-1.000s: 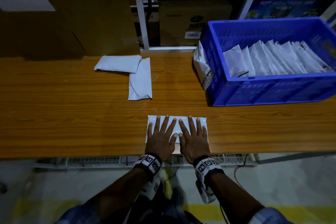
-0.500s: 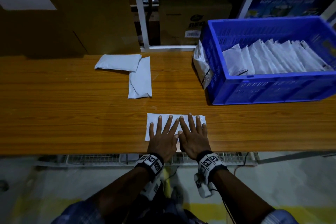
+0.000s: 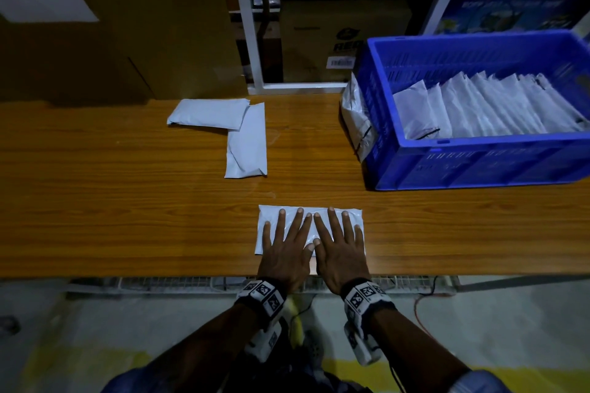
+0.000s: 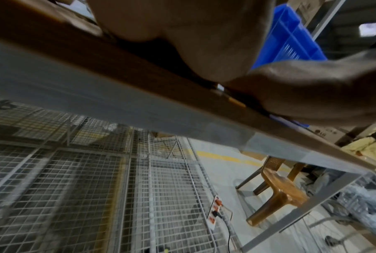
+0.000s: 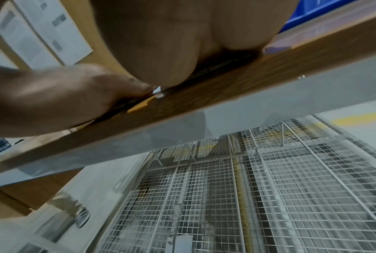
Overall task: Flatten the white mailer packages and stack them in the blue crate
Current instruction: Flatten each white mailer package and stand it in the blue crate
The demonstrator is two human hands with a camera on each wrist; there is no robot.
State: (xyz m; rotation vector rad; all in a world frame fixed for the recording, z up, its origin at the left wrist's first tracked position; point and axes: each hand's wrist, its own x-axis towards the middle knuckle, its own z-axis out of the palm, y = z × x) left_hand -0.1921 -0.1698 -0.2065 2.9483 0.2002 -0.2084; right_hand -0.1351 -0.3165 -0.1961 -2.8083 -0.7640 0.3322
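From the head view, both hands — left hand, right hand — lie fingers spread flat on the white plastic mailer package at the wooden table's near edge, likely pressing air out. The blue plastic crate waits at the far right. The wrist views show only palms on that edge.

Both palms cover most of the white mailer under the left hand and right hand, so its middle is hidden. Far right of the right hand, the picture's edge cuts off the blue crate, and its packed mailers overlap too closely to count. In both wrist views the palms block the fingers and mailer, and the wire mesh below is blurred.
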